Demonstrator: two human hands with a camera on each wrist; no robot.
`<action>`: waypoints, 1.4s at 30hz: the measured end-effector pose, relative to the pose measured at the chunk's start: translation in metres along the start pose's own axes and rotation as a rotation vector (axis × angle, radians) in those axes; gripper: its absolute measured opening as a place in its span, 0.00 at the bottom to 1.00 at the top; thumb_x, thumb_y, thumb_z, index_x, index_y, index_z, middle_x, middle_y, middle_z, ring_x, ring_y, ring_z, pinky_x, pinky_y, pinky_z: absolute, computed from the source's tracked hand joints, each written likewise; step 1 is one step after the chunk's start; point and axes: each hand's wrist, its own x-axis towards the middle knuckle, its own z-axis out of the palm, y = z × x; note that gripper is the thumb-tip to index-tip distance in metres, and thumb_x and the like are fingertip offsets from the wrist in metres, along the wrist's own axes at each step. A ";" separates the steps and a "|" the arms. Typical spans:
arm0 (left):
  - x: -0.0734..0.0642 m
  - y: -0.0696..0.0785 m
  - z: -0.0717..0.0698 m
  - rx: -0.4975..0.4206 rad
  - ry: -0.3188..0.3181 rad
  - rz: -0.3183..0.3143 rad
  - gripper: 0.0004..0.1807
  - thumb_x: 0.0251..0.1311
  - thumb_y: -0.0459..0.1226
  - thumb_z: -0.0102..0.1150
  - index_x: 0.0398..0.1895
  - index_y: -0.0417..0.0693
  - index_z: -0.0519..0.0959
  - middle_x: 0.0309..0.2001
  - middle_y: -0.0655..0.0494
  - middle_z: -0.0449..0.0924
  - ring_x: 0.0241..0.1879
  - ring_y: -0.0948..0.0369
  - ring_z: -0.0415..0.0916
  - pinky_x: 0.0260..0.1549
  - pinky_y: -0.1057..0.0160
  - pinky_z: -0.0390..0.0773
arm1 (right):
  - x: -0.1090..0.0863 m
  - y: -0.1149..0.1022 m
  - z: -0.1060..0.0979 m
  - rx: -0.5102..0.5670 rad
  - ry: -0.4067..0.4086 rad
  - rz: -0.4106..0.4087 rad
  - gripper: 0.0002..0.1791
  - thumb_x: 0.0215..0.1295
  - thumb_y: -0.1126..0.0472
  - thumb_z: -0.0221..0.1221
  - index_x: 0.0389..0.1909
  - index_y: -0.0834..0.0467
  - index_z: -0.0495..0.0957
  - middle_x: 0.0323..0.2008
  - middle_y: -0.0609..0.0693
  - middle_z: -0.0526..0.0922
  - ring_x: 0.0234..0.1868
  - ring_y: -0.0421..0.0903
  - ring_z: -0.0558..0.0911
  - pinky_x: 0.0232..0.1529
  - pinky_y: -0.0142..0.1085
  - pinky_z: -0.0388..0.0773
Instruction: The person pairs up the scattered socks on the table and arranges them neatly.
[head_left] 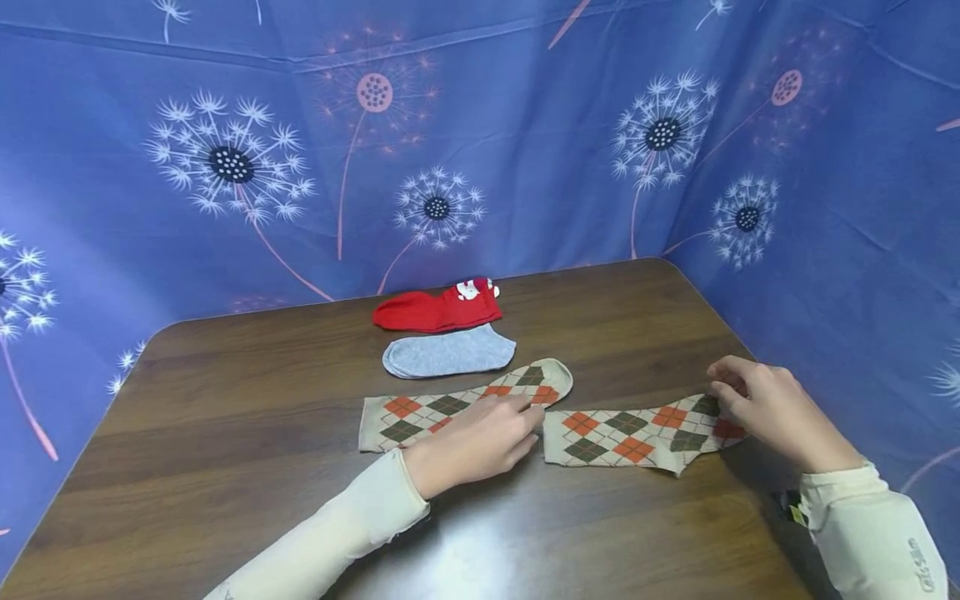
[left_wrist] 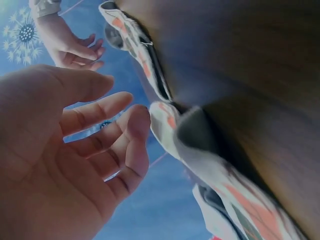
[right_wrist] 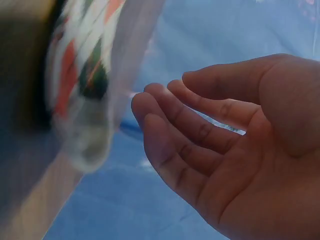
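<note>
Two argyle socks in cream, orange and dark green lie flat on the wooden table. My left hand [head_left: 480,437] is over the left argyle sock [head_left: 442,406], covering part of it in the head view. In the left wrist view its fingers are loosely bent with nothing between them. The right argyle sock [head_left: 630,435] has its cuff beside my left fingertips. At that sock's toe hovers my right hand [head_left: 776,408], hiding the tip in the head view. The right wrist view shows its relaxed, empty fingers [right_wrist: 165,145] apart from the sock's toe [right_wrist: 87,140].
Behind the argyle socks lie a light grey ankle sock [head_left: 450,352] and a red sock [head_left: 438,310] with a white figure. The brown table [head_left: 247,467] meets a blue dandelion-print cloth [head_left: 517,150] at the back and right. A small dark object [head_left: 789,506] shows by the right sleeve.
</note>
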 end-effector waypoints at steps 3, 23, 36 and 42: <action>0.010 0.003 0.002 -0.001 -0.003 0.005 0.04 0.66 0.40 0.59 0.35 0.51 0.76 0.31 0.60 0.74 0.29 0.64 0.75 0.31 0.64 0.76 | -0.003 0.009 0.001 -0.014 0.001 0.007 0.08 0.61 0.66 0.64 0.41 0.62 0.81 0.30 0.53 0.84 0.27 0.46 0.77 0.26 0.42 0.70; 0.050 0.012 0.026 0.115 -0.078 -0.030 0.03 0.58 0.38 0.63 0.34 0.51 0.80 0.35 0.57 0.77 0.35 0.59 0.78 0.34 0.61 0.78 | -0.013 0.040 0.021 -0.066 -0.115 0.057 0.05 0.54 0.72 0.62 0.31 0.65 0.77 0.27 0.56 0.80 0.31 0.57 0.79 0.33 0.55 0.74; 0.049 0.006 0.016 -0.057 -0.228 -0.100 0.14 0.55 0.33 0.64 0.44 0.49 0.73 0.29 0.61 0.76 0.30 0.63 0.75 0.28 0.65 0.74 | -0.033 0.041 0.015 -0.015 -0.112 0.131 0.13 0.68 0.57 0.62 0.23 0.50 0.75 0.18 0.41 0.71 0.21 0.36 0.65 0.24 0.34 0.60; 0.047 -0.022 -0.004 -0.226 -0.212 -0.126 0.10 0.59 0.33 0.63 0.23 0.49 0.72 0.18 0.64 0.61 0.20 0.66 0.59 0.20 0.67 0.62 | -0.038 0.043 0.009 0.027 -0.006 0.152 0.11 0.68 0.55 0.63 0.26 0.51 0.78 0.21 0.43 0.76 0.22 0.32 0.67 0.24 0.34 0.60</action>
